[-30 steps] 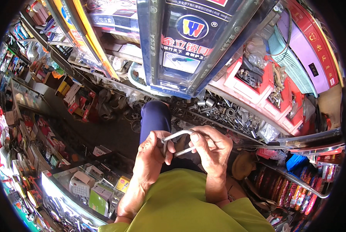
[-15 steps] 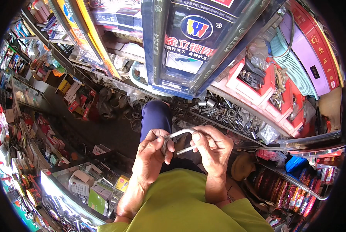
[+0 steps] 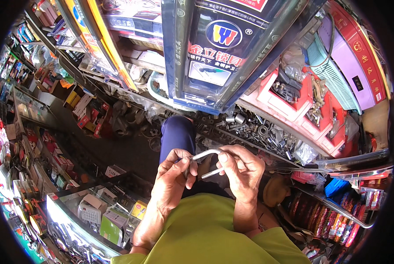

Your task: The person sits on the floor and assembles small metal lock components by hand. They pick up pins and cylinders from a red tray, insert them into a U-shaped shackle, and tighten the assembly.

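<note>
In front of my body I hold a U-shaped bent metal rod point(image 3: 207, 152), dull silver, with both hands. My left hand point(image 3: 169, 185) closes thumb and fingers on the far arm's left end, whose tip is hidden by the fingers. At the bend, my right hand point(image 3: 244, 172) pinches the rod between thumb and forefinger. The shorter near arm sticks out to the left of the right fingers, its end free. Below the hands is my yellow-green shirt point(image 3: 192, 229), and beyond them my knee in dark blue cloth point(image 3: 178, 136).
A tray of loose metal parts point(image 3: 258, 127) lies beyond my hands. Red bins point(image 3: 289, 103) of fittings stand at right, near a teal basket point(image 3: 333, 72). A tall blue display panel point(image 3: 214, 88) rises ahead. At left is a glass case point(image 3: 69, 220) with boxes.
Both hands keep their hold on the bent rod. My left fingers have shifted slightly on its end, and the rod has turned a little.
</note>
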### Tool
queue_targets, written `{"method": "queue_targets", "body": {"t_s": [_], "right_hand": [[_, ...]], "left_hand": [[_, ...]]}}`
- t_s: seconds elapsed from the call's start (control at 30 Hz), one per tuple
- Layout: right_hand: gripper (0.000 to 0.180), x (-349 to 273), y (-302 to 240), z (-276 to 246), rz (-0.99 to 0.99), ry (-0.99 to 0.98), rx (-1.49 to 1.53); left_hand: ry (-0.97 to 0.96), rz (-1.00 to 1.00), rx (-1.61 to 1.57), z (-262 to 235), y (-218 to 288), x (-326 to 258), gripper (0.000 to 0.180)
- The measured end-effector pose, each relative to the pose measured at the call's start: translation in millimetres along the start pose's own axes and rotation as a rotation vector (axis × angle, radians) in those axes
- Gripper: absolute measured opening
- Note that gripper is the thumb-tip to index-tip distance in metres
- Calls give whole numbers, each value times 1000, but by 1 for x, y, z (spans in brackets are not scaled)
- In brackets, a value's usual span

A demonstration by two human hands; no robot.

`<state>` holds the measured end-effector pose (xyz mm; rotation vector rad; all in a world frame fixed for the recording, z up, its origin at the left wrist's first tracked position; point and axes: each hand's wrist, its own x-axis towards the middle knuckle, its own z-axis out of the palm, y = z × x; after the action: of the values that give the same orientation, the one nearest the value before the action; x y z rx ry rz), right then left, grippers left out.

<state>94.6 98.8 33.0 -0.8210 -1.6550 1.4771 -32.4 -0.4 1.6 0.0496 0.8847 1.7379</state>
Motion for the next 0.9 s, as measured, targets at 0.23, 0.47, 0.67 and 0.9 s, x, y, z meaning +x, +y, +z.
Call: {"method": "queue_targets", "body": {"t_s": [0.23, 0.47, 0.67, 0.9], "right_hand": [[19, 0, 0, 0, -29, -14, -9], [13, -1, 0, 1, 39, 29, 1], [13, -1, -3, 4, 32, 20, 35], [13, 0, 1, 1, 14, 20, 18]], "left_hand": [[-42, -81, -19, -11, -5, 0, 34], [-48, -9, -29, -3, 0, 0, 27], [-36, -84, -14, -15, -7, 1, 39], [-39, -23, -32, -6, -2, 1, 37]]}}
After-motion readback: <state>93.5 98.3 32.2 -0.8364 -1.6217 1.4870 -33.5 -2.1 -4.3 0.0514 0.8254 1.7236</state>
